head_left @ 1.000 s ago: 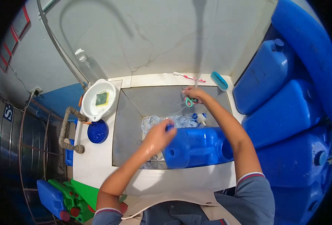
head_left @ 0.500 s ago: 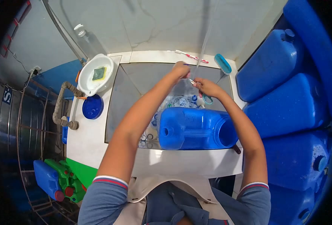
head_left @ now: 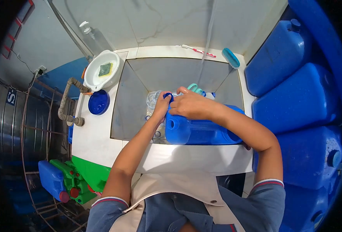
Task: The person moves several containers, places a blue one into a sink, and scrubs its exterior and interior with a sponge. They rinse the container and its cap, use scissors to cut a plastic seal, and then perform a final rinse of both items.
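Observation:
My left hand [head_left: 162, 107] is closed around a small blue cap [head_left: 168, 96], over the left part of the sink. Right beside it, my right hand [head_left: 194, 104] is closed, its fingertips close to the cap. Teal scissor handles [head_left: 195, 88] stick out behind my right hand; the blades are mostly hidden by the fingers. Below both hands a blue jug [head_left: 205, 131] lies on its side along the sink's front edge, its wide mouth partly behind my right forearm. Clear plastic pieces [head_left: 152, 99] and several caps lie in the sink beyond the jug.
Large blue jugs [head_left: 290, 100] are stacked along the right. On the left ledge are a white basin [head_left: 115, 73] with a sponge [head_left: 105, 69], a blue lid [head_left: 99, 102] and a pipe [head_left: 64, 102]. A toothbrush [head_left: 198, 50] and teal brush [head_left: 231, 58] lie at the back.
Both hands have come down from the back of the sink toward the jug, drawing together at the blue cap. The teal handles have swung from below my right hand to above it.

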Tool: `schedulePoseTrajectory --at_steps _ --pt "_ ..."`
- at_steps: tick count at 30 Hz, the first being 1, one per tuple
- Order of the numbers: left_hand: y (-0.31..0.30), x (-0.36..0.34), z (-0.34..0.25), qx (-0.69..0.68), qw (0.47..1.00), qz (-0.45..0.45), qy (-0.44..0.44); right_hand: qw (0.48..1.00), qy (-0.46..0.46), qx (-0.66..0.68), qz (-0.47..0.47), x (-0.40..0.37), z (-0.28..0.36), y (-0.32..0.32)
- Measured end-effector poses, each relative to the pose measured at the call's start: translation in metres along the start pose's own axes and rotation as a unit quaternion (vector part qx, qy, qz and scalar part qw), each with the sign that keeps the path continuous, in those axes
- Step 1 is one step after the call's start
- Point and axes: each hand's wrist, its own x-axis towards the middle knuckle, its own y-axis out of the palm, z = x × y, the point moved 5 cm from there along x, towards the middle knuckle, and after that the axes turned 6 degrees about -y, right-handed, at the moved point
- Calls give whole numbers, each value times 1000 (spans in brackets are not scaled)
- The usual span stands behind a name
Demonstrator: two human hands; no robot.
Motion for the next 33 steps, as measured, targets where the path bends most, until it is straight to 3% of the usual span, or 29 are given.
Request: schedulePoseTrajectory --at_steps 4,8,17,19,22,26,28,33 --pt "2 -1 -2 19 999 -30 13 997 -12 0 -76 3 5 2" --pt "0 0 -1 21 999 -28 13 996 3 -14 -86 -2 11 3" --pt "0 3 1 51 998 -25 15 995 62 -83 3 -3 20 5" --pt "1 5 -2 61 998 -30 18 992 38 -104 -64 -3 23 2" --pt "3 -7 -14 67 997 -22 25 990 22 -108 -89 -10 23 -1" --pt "3 -8 -11 -18 1000 -6 -3 991 61 -53 -105 -28 19 -12" --pt "0 -11 -5 -193 976 81 -53 982 72 -80 -152 -29 21 -18" --pt "-15 -37 -21 -156 986 60 -15 987 53 -100 -117 -17 31 -8"
